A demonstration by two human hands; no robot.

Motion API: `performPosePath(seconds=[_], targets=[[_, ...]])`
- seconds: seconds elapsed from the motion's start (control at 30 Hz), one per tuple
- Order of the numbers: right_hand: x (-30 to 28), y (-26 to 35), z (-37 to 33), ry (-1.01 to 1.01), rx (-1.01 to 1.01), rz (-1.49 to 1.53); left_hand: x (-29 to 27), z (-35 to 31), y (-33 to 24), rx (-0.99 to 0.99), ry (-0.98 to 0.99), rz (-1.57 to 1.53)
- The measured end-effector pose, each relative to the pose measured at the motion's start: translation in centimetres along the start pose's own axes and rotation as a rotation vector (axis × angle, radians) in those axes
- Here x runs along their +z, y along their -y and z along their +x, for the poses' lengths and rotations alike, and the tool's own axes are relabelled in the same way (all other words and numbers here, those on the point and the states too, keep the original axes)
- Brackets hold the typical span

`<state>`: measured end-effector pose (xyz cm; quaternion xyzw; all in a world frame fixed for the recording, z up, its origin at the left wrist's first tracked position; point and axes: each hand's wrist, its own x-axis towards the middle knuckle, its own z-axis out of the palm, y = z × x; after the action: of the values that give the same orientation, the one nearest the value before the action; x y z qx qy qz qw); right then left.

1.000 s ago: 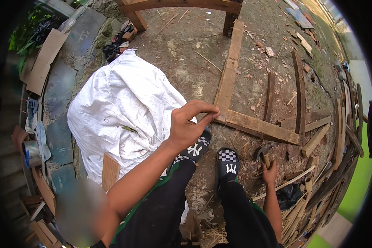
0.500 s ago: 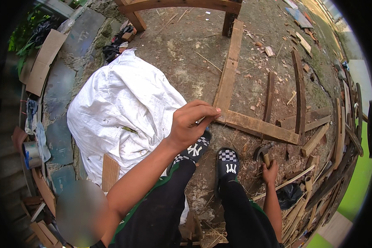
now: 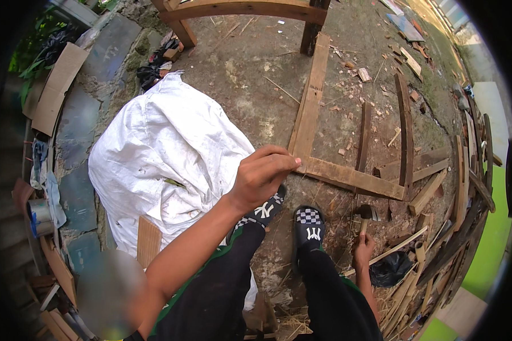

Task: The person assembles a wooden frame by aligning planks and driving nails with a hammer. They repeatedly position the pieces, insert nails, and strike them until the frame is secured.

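Note:
My left hand reaches over the near corner of a wooden frame, thumb and fingers pinched together at the joint. Whatever lies between the fingertips is too small to make out. The joint brings together a long plank, running away from me, and a shorter crosspiece, running right. Low on the right, my right hand is closed around the wooden handle of a hammer. Its dark head is up, just short of the crosspiece and apart from it.
A full white sack lies left of my feet, a wood offcut against it. Two narrow wooden bars extend beyond the crosspiece. Scrap wood and a black plastic bag line the right. A wooden structure stands at the far end.
My right hand has drawn the hammer slightly back towards me, and its head has turned. The left hand keeps its pinch at the frame's corner. The whole view has shifted slightly.

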<state>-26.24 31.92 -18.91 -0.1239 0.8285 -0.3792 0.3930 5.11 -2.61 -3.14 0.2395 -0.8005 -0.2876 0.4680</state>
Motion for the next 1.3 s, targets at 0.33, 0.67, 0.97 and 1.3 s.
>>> performPosePath(seconds=[0.33, 0.67, 0.97, 1.3], targets=[[-1.6, 16.0, -10.9, 0.016, -0.431, 0.211, 0.5, -0.9, 0.6, -0.042, -0.034, -0.096], [5.4, 32.2, -12.4, 0.369, -1.092, -0.485, 0.1, -1.1, 0.7, 0.016, -0.034, -0.064], [8.1, 35.0, -13.0, 0.424, -1.018, -0.594, -0.1, -1.0, 0.8, 0.042, -0.045, -0.058], [8.5, 34.9, -13.2, 0.417, -0.984, -0.738, -0.1, -1.3, 1.0, 0.033, -0.023, -0.057]])
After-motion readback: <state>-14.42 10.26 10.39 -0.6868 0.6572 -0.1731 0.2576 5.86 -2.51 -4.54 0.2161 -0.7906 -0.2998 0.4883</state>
